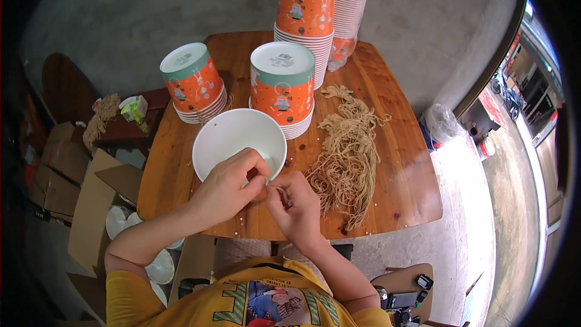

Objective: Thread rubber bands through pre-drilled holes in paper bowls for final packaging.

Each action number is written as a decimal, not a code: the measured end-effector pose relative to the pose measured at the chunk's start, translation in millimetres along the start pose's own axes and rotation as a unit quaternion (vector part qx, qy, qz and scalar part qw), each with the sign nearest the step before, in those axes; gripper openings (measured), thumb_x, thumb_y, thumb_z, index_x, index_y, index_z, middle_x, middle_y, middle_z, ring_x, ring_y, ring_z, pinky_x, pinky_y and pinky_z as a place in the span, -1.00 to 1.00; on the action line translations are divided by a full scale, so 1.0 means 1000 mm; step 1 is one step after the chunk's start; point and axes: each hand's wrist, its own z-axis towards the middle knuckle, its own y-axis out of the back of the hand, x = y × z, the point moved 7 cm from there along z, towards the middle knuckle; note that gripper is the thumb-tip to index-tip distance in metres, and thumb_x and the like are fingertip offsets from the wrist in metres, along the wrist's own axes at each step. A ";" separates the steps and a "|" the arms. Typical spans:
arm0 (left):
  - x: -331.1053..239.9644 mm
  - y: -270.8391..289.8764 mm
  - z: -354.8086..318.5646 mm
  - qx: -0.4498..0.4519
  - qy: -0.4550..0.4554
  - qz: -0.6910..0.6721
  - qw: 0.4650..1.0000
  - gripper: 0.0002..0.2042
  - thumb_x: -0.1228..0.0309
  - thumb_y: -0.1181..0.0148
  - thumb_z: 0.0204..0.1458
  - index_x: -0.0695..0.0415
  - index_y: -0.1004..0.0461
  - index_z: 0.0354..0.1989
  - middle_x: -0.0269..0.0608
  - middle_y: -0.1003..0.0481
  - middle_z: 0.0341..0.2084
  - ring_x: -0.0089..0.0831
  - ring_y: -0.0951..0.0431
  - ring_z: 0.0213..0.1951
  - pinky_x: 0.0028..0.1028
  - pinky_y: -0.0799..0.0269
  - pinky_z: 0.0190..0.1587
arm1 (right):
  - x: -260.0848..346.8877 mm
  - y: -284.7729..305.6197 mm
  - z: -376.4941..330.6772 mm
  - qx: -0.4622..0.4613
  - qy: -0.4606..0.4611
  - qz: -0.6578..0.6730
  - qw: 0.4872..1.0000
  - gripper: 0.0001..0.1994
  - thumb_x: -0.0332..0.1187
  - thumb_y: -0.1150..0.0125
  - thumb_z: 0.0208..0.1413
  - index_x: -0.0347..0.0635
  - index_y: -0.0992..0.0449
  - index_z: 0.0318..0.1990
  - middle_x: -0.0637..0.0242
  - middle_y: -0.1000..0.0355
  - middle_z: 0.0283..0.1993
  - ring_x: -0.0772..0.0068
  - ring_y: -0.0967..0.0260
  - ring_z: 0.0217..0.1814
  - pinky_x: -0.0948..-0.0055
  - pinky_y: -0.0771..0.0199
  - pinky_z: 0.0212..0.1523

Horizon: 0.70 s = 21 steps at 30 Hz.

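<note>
A white-lined paper bucket [233, 127] sits near the table's front with its opening facing up toward me. My left hand [232, 183] reaches over its near rim, closed, thumb and fingertips pinched on a thin tan string. Beside it, my right hand [293, 207] is closed too, pinching the same string [276, 188] just off the bucket's rim. The fingers cover most of the strand and the near part of the rim. To the right of my hands lies a loose, tangled heap of tan string [348, 151].
Upside-down orange and green bucket stacks stand behind: one at left [192, 82], one in the middle [282, 88], one taller [305, 18]. A plastic-wrapped stack [348, 6] is at the back. An open cardboard box [91, 218] holding white buckets stands left of the wooden table [405, 188].
</note>
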 end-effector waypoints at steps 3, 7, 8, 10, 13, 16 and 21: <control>0.003 -0.004 0.002 0.031 0.045 -0.036 0.998 -0.89 0.60 -0.10 0.08 0.20 -0.32 -0.26 -0.21 -0.42 -0.41 -0.42 -0.49 -0.36 -0.43 -0.42 -0.28 | -0.010 0.002 -0.001 0.000 -0.047 0.047 0.998 -0.87 -0.51 -0.24 0.09 -0.21 -0.39 -0.27 0.33 -0.35 -0.39 0.56 -0.32 -0.49 0.55 -0.35 -0.47; 0.010 -0.009 0.005 0.044 0.040 -0.113 0.992 -0.76 0.62 -0.10 0.07 0.17 -0.28 -0.09 -0.31 -0.41 -0.41 -0.55 -0.45 -0.35 -0.49 -0.42 -0.27 | -0.033 0.002 -0.002 -0.014 -0.151 0.178 0.972 -0.92 -0.48 -0.18 0.17 -0.23 -0.39 -0.28 0.49 -0.30 -0.41 0.78 -0.17 -0.48 0.65 -0.22 -0.50; 0.012 -0.010 0.005 0.049 0.045 -0.141 0.988 -0.71 0.62 -0.10 0.07 0.17 -0.27 -0.03 -0.33 -0.41 -0.41 -0.57 -0.44 -0.35 -0.50 -0.42 -0.27 | -0.033 0.001 -0.001 -0.014 -0.151 0.180 0.972 -0.92 -0.48 -0.18 0.17 -0.23 -0.39 -0.28 0.49 -0.30 -0.41 0.78 -0.17 -0.48 0.65 -0.22 -0.50; 0.015 -0.011 0.007 0.059 0.040 -0.141 0.987 -0.69 0.62 -0.09 0.08 0.17 -0.26 0.00 -0.34 -0.42 -0.40 -0.57 -0.43 -0.34 -0.52 -0.42 -0.28 | -0.040 -0.002 -0.001 -0.018 -0.206 0.250 0.946 -0.92 -0.48 -0.16 0.18 -0.24 -0.38 -0.28 0.54 -0.28 -0.41 0.82 -0.12 -0.48 0.69 -0.16 -0.51; 0.017 -0.012 0.010 0.080 0.064 -0.167 0.981 -0.67 0.60 -0.09 0.11 0.17 -0.25 0.05 -0.35 -0.42 -0.39 -0.58 -0.41 -0.33 -0.55 -0.40 -0.29 | -0.047 -0.002 -0.001 -0.003 -0.240 0.277 0.930 -0.92 -0.48 -0.17 0.18 -0.24 -0.38 -0.27 0.55 -0.29 -0.40 0.82 -0.11 -0.50 0.70 -0.15 -0.52; 0.020 -0.014 0.009 0.087 0.097 -0.194 0.972 -0.67 0.59 -0.08 0.13 0.16 -0.24 0.07 -0.35 -0.42 -0.38 -0.59 -0.40 -0.32 -0.57 -0.40 -0.31 | -0.038 0.005 0.001 -0.036 -0.164 0.228 0.959 -0.89 -0.49 -0.20 0.15 -0.23 -0.38 -0.25 0.50 -0.33 -0.40 0.79 -0.14 -0.53 0.67 -0.19 -0.54; 0.020 -0.013 0.008 0.079 0.102 -0.188 0.974 -0.66 0.58 -0.09 0.14 0.16 -0.23 0.08 -0.35 -0.42 -0.38 -0.58 -0.41 -0.31 -0.54 -0.41 -0.27 | -0.013 0.014 0.008 -0.017 -0.077 0.043 0.996 -0.87 -0.52 -0.24 0.08 -0.24 -0.39 -0.29 0.38 -0.37 -0.38 0.64 -0.22 -0.57 0.58 -0.28 -0.55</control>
